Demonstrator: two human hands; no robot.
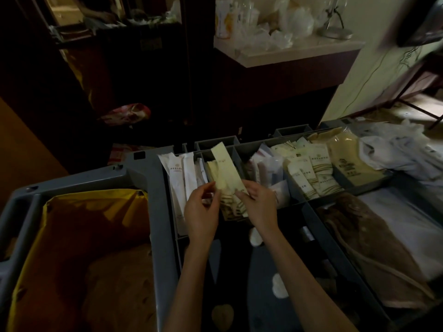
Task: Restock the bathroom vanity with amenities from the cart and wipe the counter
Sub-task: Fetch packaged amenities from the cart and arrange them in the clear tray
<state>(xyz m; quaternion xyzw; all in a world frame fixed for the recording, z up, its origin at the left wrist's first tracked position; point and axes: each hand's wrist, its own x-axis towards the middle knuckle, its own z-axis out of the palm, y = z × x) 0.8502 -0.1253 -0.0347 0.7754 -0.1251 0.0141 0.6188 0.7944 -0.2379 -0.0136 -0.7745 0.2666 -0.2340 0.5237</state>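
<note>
Hands at cart (143, 168), both on pale packets (225, 168).
Left hand (202, 212): fingers curled, pinching the packets' lower edge. Right hand (260, 207): half closed, gripping their lower end.

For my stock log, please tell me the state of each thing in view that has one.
Long pale-yellow paper packets: raised above their compartment, tilted.
Left hand: fingers pinch the packets.
Right hand: fingers pinch the packets.
Yellow plastic liner bag: open at the top.
Grey plastic cart: compartments stocked.
</note>
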